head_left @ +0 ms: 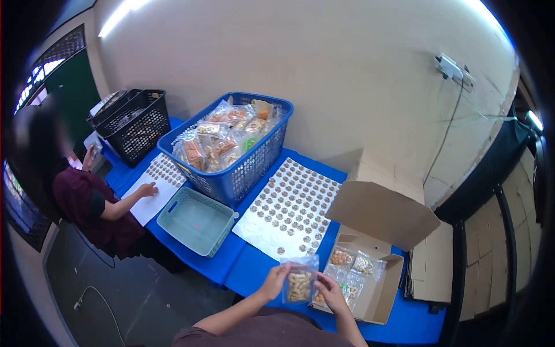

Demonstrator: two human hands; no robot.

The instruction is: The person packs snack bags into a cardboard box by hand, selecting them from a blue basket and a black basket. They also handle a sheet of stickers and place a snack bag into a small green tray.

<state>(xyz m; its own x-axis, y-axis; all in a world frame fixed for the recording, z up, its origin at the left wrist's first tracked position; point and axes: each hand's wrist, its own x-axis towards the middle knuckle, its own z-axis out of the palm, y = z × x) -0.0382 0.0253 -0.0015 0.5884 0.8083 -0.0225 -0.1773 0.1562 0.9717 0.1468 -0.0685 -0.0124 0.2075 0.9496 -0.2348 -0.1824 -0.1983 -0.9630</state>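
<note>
A clear plastic bag of pale, peanut-like snacks (299, 285) is held upright in front of my body. My left hand (274, 282) is closed on the bag's upper left edge. At its right edge, my right hand (330, 291) is closed with its fingertips on the plastic. Just beyond the bag lies a white sheet of round brown stickers (289, 202), with blank patches along its near part. To the right, an open cardboard box (384, 301) holds several snack bags, partly hidden by my right hand.
A blue basket (231, 188) heaped with snack bags stands against the wall. In front of it is a shallow green tray (199, 246). At left, a co-worker (95, 202) touches another sticker sheet (165, 173) near black baskets (136, 130).
</note>
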